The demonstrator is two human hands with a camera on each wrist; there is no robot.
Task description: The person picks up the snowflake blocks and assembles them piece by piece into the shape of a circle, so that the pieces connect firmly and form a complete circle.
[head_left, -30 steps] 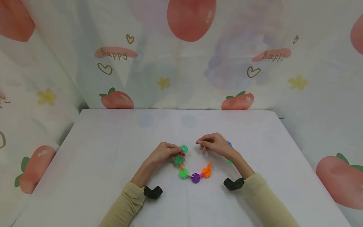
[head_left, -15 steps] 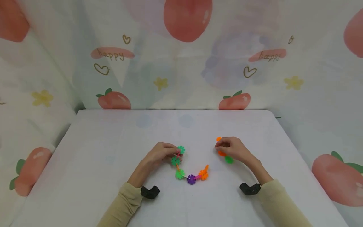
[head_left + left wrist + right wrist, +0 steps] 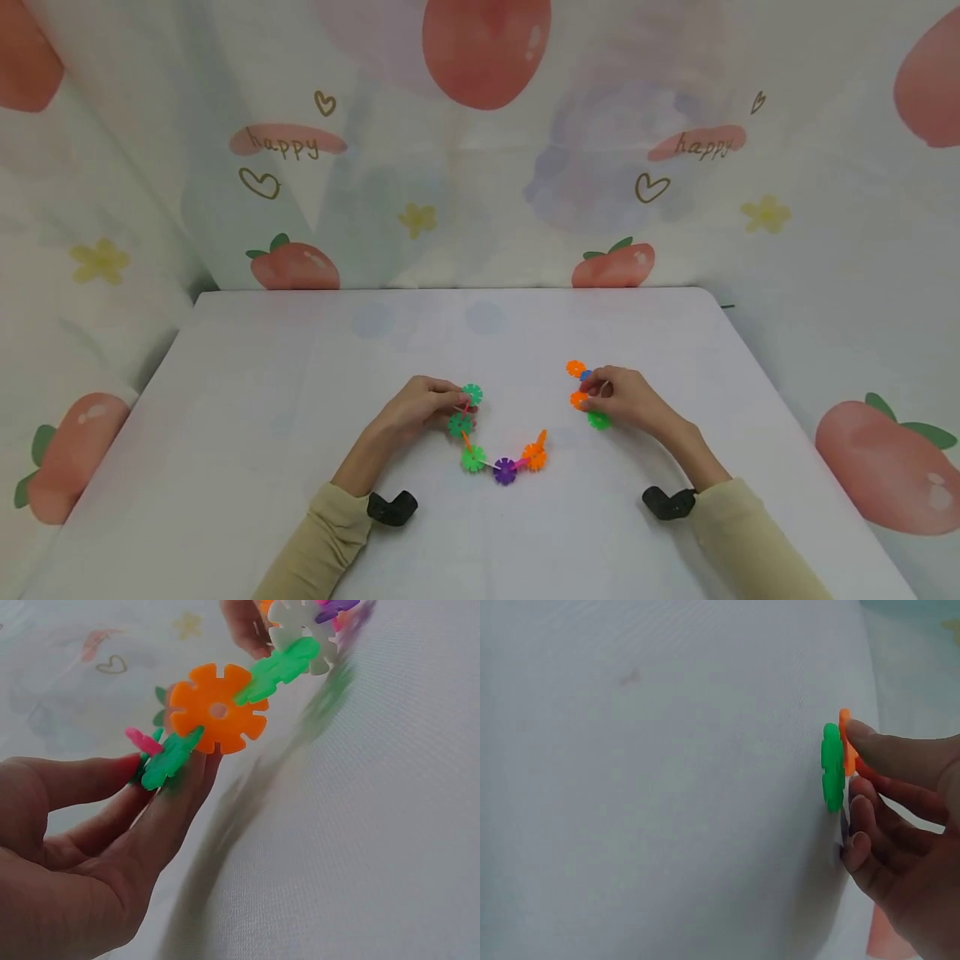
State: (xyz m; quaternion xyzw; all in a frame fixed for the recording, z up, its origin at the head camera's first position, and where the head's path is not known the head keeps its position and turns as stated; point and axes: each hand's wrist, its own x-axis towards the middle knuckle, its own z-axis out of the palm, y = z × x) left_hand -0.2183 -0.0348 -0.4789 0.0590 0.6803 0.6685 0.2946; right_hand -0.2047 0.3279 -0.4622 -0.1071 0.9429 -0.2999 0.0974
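In the head view, a curved chain of slotted plastic snowflake discs [image 3: 505, 472] lies mid-table, in green, orange, white, purple and pink. The left hand [image 3: 427, 410] pinches its upper end, by a green disc [image 3: 460, 426]. The left wrist view shows the thumb and fingers at a green disc [image 3: 172, 760] joined to an orange disc [image 3: 217, 710]. To the right, the right hand [image 3: 622, 396] pinches a loose orange snowflake disc [image 3: 847, 742] between thumb and index finger. A loose green disc [image 3: 832, 769] is close beside it.
Another orange disc [image 3: 575, 367] and a partly covered blue disc [image 3: 587, 376] lie beyond the right hand's fingertips. White cloth covers the table [image 3: 300, 350]. A fruit-patterned curtain [image 3: 480, 192] hangs behind and along the sides. Each wrist wears a black camera [image 3: 392, 508].
The right hand has moved right, away from the chain, to the loose discs and taken hold of an orange one. The left hand still holds the chain's end. The head view has shifted slightly.
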